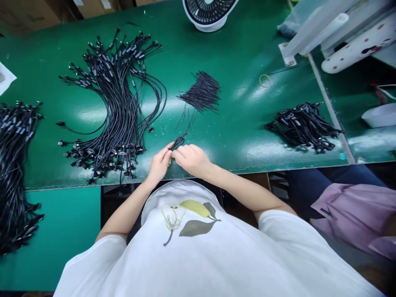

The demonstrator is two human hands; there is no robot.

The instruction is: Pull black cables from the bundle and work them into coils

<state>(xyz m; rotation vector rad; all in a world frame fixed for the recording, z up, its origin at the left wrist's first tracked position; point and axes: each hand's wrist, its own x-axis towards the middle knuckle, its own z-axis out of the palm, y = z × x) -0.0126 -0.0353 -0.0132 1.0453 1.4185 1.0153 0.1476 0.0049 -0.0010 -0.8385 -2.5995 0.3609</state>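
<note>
My left hand [160, 163] and my right hand [192, 159] meet at the near edge of the green table [235, 62]. Both pinch a short black cable [178, 142] folded into a small coil, its loop sticking up beyond my fingertips. A spread bundle of long black cables with connectors [117, 99] lies just left of my hands. A small heap of thin black ties [201, 91] rests on the table beyond my hands.
A pile of coiled black cables [301, 125] sits at the right. More black cables [14, 165] lie at the far left. A white fan [208, 14] stands at the back, a yellow rubber band [265, 80] near it. Another person's lap [346, 202] is at right.
</note>
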